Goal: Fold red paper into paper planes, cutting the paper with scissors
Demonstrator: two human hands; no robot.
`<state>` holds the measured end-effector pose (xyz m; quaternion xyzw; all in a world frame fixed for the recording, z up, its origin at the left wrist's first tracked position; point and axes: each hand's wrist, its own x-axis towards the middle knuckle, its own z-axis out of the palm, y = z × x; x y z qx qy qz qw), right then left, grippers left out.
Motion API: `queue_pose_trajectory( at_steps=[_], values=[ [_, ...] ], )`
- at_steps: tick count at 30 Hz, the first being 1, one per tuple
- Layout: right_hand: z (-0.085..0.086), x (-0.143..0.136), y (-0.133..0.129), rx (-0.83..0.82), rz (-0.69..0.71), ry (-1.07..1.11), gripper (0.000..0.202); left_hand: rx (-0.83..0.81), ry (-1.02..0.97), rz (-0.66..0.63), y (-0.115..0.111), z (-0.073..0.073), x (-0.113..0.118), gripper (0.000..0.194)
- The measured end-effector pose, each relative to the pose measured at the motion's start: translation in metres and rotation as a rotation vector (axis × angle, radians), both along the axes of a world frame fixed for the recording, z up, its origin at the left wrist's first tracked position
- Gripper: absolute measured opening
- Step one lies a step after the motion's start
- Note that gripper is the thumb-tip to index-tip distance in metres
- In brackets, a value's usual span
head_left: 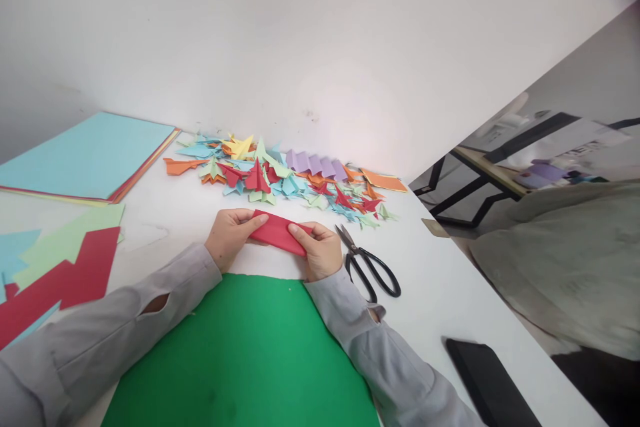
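A small folded piece of red paper (pixel 277 232) is stretched between my two hands, just past the far edge of a green sheet (pixel 245 347). My left hand (pixel 230 235) pinches its left end, thumb on top. At the right end, my right hand (pixel 323 250) grips it the same way, fingers behind. The fingertips under the paper are mostly hidden. Close to the right hand lie black-handled scissors (pixel 367 263), their blades apart. Beyond the hands spreads a pile of small folded paper shapes (pixel 257 177) in several colours, some like planes, with a pleated purple strip (pixel 316 165).
A stack of large coloured sheets, light blue paper (pixel 95 153) on top, sits at the back left. Cut scraps of red paper (pixel 93 267) and green lie nearer. An orange paper (pixel 384 180) is by the wall. A black phone-like slab (pixel 487 380) rests at the front right.
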<state>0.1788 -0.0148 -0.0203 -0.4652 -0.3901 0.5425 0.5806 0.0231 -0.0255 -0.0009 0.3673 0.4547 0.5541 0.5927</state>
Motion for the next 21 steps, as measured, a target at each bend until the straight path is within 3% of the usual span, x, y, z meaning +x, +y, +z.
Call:
queue_pose_trajectory(
  at_steps=[10,21],
  values=[
    [0.0002,0.0004,-0.0003,0.000,0.062,0.071,0.023,-0.009,-0.016,0.039,0.0006,0.0006,0.0007,0.030],
    [-0.0029,0.0005,0.0011,0.016,0.038,0.030,0.020,-0.006,-0.015,0.047,0.0008,0.0000,0.0009,0.030]
  ],
)
